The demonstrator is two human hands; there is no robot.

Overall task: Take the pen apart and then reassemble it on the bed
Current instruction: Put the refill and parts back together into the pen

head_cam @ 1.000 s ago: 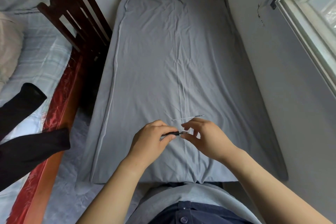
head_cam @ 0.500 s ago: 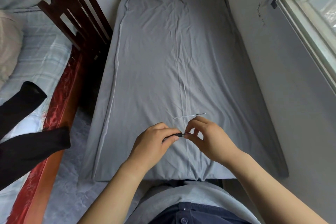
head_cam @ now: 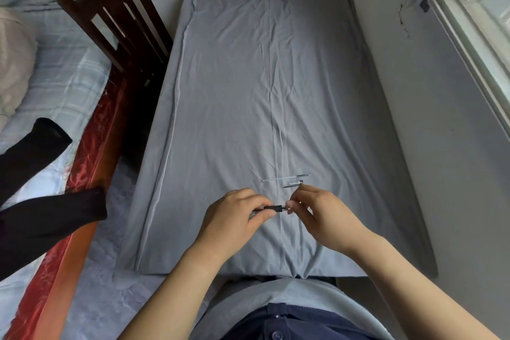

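Head view: pen barrel point(head_cam: 271, 207) seemingly finger-hidden.

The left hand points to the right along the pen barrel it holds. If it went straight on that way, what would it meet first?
Most likely the right hand: its fingertips pinch the end of the pen barrel that the left hand holds, so almost no gap remains.
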